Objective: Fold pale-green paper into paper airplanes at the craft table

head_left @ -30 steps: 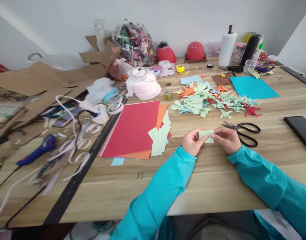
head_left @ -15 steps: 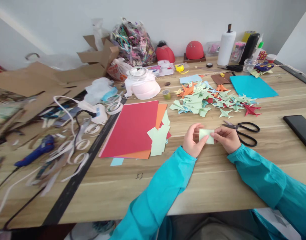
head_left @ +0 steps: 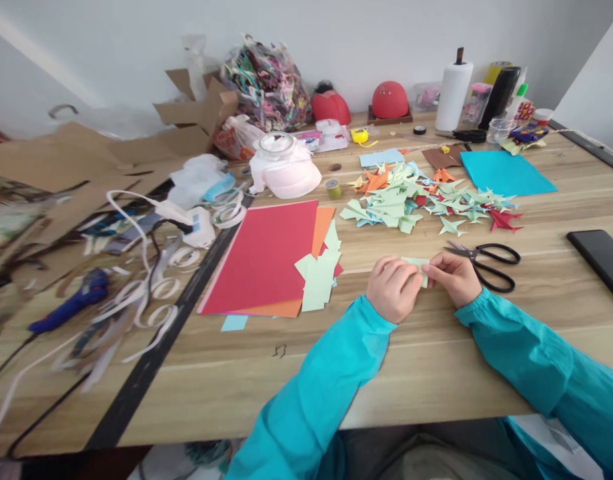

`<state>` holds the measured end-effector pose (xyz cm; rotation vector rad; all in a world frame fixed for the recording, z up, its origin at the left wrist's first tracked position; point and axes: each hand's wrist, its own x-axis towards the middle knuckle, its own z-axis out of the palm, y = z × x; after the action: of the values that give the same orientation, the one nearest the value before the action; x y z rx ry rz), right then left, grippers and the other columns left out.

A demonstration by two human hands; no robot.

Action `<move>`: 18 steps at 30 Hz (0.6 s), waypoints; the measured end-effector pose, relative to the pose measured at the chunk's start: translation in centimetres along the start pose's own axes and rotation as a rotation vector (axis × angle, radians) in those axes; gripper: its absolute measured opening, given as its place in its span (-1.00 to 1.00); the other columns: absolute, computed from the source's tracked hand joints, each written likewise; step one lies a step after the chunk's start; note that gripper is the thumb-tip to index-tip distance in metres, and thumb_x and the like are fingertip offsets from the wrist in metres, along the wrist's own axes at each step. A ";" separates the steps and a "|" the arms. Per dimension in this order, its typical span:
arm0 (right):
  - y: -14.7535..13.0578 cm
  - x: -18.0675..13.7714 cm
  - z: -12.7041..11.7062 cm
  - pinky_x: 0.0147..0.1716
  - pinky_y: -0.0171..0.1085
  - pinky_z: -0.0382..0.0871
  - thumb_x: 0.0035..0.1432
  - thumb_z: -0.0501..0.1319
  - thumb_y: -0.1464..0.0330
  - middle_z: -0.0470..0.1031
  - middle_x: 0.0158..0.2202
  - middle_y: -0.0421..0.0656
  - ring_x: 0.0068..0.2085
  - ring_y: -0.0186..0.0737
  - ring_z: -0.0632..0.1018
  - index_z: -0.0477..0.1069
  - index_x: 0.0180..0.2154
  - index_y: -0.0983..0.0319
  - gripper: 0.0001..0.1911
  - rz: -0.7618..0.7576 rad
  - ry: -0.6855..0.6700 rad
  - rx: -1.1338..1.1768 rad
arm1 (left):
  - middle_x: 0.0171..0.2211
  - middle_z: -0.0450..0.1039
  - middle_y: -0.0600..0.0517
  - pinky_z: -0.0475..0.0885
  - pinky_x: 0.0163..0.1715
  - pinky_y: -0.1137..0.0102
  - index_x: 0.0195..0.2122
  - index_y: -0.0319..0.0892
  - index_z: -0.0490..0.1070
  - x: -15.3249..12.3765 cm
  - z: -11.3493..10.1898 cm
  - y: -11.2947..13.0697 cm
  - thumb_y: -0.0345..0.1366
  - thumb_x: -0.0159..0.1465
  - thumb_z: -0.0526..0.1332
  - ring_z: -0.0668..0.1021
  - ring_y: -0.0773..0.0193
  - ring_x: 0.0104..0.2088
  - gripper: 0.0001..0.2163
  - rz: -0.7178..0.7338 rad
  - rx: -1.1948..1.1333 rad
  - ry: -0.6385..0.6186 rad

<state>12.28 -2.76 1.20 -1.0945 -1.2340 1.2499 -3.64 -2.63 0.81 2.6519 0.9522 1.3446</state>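
Observation:
Between my hands is a small pale green paper square (head_left: 415, 262), its left and lower part covered by fingers. My left hand (head_left: 395, 288) is closed over the paper's left side, the back of the hand turned up. On the right edge, my right hand (head_left: 453, 275) pinches the paper between thumb and fingers. Black-handled scissors (head_left: 493, 265) lie just right of my right hand. Beyond the hands spreads a pile of folded paper pieces (head_left: 396, 200), mostly pale green with some orange, red and blue.
Left of my hands lie red paper sheets (head_left: 266, 260) topped at one edge by pale green cut pieces (head_left: 320, 280). A phone (head_left: 600, 263) rests at the right, blue paper (head_left: 506, 172) farther back. A blue glue gun (head_left: 71, 303) and cables occupy the far left.
My left hand has turned over, bringing its fingers across the front of the green paper, which now shows less. My right hand keeps its pinch in nearly the same place.

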 end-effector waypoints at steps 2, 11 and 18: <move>-0.1 -0.1 0.0 -0.59 -0.34 0.30 -0.19 0.36 0.12 0.41 -0.67 -0.23 -0.63 -0.38 0.39 0.36 -0.57 0.25 -0.66 -0.019 -0.003 -0.004 | -0.38 0.48 -0.05 0.31 -0.18 0.25 -0.39 -0.14 0.42 0.0 0.0 0.1 -0.40 0.16 0.11 0.47 0.23 -0.31 -0.89 -0.064 -0.076 0.058; 0.1 0.2 0.0 -0.43 -0.29 0.39 -0.25 0.40 0.19 0.45 -0.49 -0.20 -0.44 -0.32 0.45 0.47 -0.44 0.21 -0.70 -0.121 0.056 0.046 | -0.51 0.41 0.05 0.36 -0.42 0.46 -0.46 -0.22 0.40 0.7 0.4 0.4 -0.21 0.00 0.31 0.43 0.36 -0.47 -0.80 -0.863 -0.826 0.188; -0.2 0.1 0.1 -0.56 -0.31 0.30 -0.23 0.39 0.18 0.41 -0.60 -0.23 -0.57 -0.36 0.38 0.47 -0.55 0.22 -0.75 -0.154 0.021 0.025 | -0.51 0.43 0.05 0.35 -0.47 0.47 -0.44 -0.23 0.43 0.7 0.7 0.3 -0.19 -0.11 0.37 0.43 0.37 -0.49 -0.73 -0.969 -0.967 0.170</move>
<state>12.19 -2.65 1.43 -0.9733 -1.2592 1.1312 -2.61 -2.32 0.98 1.1359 1.0009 1.2532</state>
